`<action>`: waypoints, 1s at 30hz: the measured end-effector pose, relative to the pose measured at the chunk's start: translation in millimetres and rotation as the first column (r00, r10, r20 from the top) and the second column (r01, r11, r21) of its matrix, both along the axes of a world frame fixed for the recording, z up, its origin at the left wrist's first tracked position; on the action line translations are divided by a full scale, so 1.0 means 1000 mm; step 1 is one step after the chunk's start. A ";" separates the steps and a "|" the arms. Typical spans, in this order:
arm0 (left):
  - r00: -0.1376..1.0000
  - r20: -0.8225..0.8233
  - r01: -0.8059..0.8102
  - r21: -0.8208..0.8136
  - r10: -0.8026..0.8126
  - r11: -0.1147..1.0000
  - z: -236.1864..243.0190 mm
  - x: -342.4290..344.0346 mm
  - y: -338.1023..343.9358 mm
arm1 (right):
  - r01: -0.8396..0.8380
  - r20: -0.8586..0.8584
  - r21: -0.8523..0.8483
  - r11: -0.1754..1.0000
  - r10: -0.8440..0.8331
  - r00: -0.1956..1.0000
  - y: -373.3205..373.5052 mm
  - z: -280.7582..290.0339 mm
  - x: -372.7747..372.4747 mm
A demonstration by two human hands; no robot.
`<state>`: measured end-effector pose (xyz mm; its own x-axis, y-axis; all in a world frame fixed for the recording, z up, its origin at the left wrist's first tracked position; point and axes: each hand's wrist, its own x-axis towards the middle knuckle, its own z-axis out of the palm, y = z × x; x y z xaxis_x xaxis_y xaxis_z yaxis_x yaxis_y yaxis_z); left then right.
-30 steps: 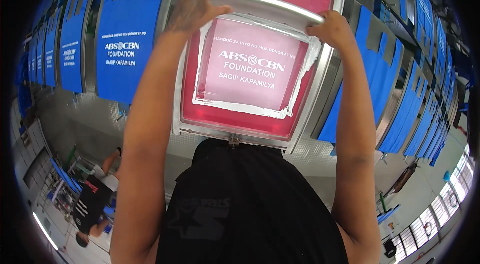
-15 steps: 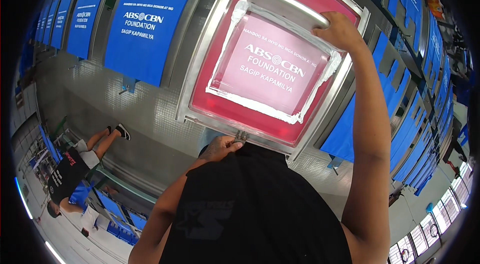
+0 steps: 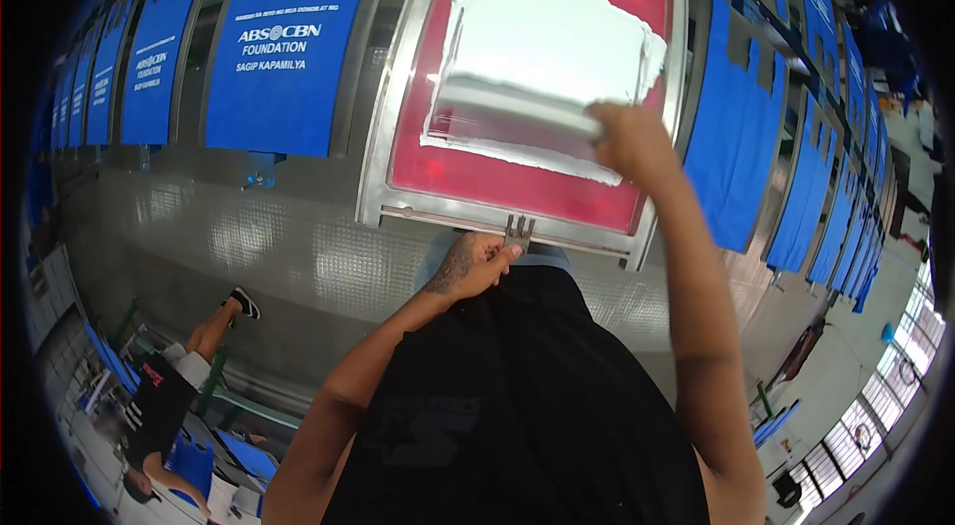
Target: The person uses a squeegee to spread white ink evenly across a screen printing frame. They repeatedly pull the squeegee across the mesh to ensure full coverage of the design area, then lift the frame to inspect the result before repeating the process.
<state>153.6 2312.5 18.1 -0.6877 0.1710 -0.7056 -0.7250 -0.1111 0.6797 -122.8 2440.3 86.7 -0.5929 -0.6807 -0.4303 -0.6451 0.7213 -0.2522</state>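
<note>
A metal-framed printing screen [image 3: 416, 167] with a red border lies in front of me, its middle covered by thick white ink [image 3: 542, 28]. My right hand [image 3: 637, 147] grips the right end of a long squeegee [image 3: 517, 105], blurred as it lies across the lower middle of the inked area. My left hand [image 3: 476, 262] is closed on a small metal clamp [image 3: 519, 232] at the near middle of the frame, close to my black shirt. The surface beneath the screen is hidden.
Rows of blue fabric pieces with white print [image 3: 279, 97] lie on metal platens to the left and right [image 3: 726, 127]. A co-worker [image 3: 159, 406] in dark top and light shorts is at lower left near other blue pieces. A barred window [image 3: 875, 386] is at lower right.
My left hand has dropped from the squeegee to the near clamp. My right hand has drawn the squeegee toward me, and white ink now covers the upper middle where print showed through.
</note>
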 end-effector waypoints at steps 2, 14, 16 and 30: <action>1.000 -0.005 -0.020 -0.014 0.020 1.000 -0.006 0.002 0.004 | -0.056 -0.067 -0.103 0.993 0.049 0.997 0.014 0.008 0.060; 0.998 -0.060 -0.026 -0.393 0.002 0.919 -0.017 0.010 0.028 | 0.459 0.068 -0.254 0.852 -0.457 0.887 0.054 0.012 0.012; 0.997 -0.055 -0.078 -0.473 0.059 0.878 -0.011 0.010 0.032 | 0.601 0.179 -0.277 0.749 -0.575 0.799 0.075 0.005 -0.015; 0.895 -0.158 -0.332 -0.861 0.418 0.386 -0.044 -0.020 -0.121 | 0.945 0.931 0.029 0.327 -0.353 0.094 0.150 -0.079 -0.064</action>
